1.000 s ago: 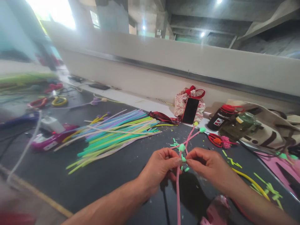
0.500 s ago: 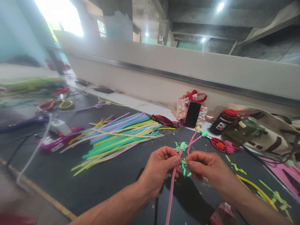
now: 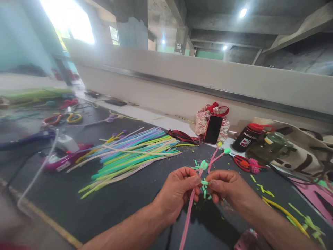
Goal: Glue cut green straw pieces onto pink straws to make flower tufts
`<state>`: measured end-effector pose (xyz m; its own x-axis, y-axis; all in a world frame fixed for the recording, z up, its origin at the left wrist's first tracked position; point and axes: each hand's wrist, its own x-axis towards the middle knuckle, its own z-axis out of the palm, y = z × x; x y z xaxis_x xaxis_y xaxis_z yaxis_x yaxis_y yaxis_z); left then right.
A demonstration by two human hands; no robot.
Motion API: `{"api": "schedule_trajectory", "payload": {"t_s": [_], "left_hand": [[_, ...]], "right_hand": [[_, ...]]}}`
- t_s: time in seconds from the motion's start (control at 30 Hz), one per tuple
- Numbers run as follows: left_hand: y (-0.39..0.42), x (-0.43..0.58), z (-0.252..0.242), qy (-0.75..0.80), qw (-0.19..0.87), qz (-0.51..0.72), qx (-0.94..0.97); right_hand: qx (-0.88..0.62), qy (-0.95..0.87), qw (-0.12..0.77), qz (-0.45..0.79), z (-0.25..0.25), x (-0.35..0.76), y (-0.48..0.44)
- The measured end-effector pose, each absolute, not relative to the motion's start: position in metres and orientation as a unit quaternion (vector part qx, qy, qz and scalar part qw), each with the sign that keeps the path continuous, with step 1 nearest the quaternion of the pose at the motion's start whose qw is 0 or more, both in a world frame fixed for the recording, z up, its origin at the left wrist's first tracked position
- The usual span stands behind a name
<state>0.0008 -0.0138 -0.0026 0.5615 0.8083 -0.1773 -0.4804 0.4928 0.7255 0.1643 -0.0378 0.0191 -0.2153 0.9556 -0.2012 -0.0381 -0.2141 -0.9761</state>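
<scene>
My left hand (image 3: 175, 191) pinches a pink pipe cleaner stem (image 3: 189, 218), which runs down toward the front edge of the view. A mint-green bud (image 3: 204, 165) tops this stem just above my fingers. Between both hands stretches a short mint-green pipe cleaner piece (image 3: 204, 182), its right end pinched by thumb and finger of my right hand (image 3: 229, 187). Behind the hands lie twisted pink stems, one with a yellow tip (image 3: 219, 143) and another with a green tip (image 3: 227, 151). Cut green bits (image 3: 204, 193) are scattered beneath my fingers.
Left of my hands lies a pile of coloured pipe cleaners (image 3: 135, 156). A purple glue-gun-like device (image 3: 65, 158) sits further left. Along the back are a phone (image 3: 213, 129), a black bottle (image 3: 246, 138), a green jug (image 3: 272, 147) and red-handled pliers (image 3: 240, 163).
Both hands sit slightly lower in view, still pinching. The short green piece shows more plainly between them, and the lower end of the pink stem has swung a little left.
</scene>
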Motion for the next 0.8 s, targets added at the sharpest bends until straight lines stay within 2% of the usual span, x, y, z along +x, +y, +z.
{"api": "schedule_trajectory", "payload": {"t_s": [0.37,0.63,0.8], "left_hand": [[-0.016,0.001,-0.001,0.266,0.823,0.389,0.316],[-0.013,-0.001,0.001,0.263,0.828,0.39,0.305],[-0.01,-0.002,-0.002,0.264,0.846,0.336,0.32]], "right_hand": [[-0.488,-0.513,0.391,0.588,0.027,0.163,-0.039],[-0.537,-0.602,0.339,0.484,0.037,0.17,-0.039],[-0.519,-0.74,0.276,0.326,0.061,0.187,-0.042]]}}
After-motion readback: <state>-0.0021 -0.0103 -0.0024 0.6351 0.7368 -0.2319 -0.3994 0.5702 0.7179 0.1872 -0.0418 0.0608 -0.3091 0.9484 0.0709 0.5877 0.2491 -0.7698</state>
